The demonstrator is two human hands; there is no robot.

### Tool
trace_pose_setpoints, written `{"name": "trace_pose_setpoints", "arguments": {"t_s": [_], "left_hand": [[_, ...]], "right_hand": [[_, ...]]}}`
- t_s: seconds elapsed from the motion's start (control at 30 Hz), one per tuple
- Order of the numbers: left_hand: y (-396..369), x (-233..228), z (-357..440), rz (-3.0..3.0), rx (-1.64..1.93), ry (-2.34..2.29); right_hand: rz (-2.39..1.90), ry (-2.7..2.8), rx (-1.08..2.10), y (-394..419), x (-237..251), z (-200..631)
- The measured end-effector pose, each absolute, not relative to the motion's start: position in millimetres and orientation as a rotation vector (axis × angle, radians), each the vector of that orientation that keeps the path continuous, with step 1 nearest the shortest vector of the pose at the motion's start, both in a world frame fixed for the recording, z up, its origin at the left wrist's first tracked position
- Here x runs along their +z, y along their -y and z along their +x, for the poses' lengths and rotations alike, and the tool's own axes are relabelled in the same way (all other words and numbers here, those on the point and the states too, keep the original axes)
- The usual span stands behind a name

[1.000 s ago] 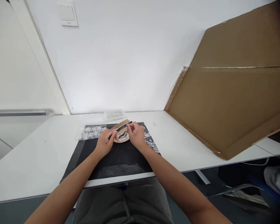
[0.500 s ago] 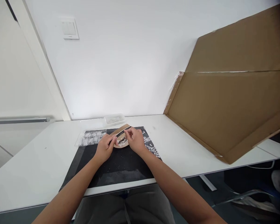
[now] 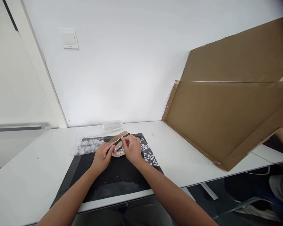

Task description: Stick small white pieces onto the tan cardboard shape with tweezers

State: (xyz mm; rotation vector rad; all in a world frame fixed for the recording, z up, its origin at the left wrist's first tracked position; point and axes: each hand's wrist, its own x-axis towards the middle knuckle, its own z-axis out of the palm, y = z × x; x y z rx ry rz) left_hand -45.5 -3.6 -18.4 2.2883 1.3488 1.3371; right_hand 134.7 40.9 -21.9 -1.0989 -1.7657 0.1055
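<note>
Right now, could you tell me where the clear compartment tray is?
In the head view, the clear compartment tray lies on the white table at the far left corner of the black mat, just left of the left hand.

Office, white desk (image 3: 184, 150), bare wall (image 3: 122, 69)

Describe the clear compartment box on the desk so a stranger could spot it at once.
Start at the white table and find the black mat lying in front of the person. At the mat's far left corner, just beyond the left hand, lies the clear compartment box. It is flat, see-through and split into a grid of small cells, unlike the plain small clear tub behind it.
</note>
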Motion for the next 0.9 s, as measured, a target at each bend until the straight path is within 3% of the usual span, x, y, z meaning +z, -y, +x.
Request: {"name": "trace_pose_setpoints", "arguments": {"t_s": [0.9], "left_hand": [[8,-13,-43,2.266,1.315,-1.353]], "right_hand": [[-1.13,1.654,0.129,-44,-20,147]]}}
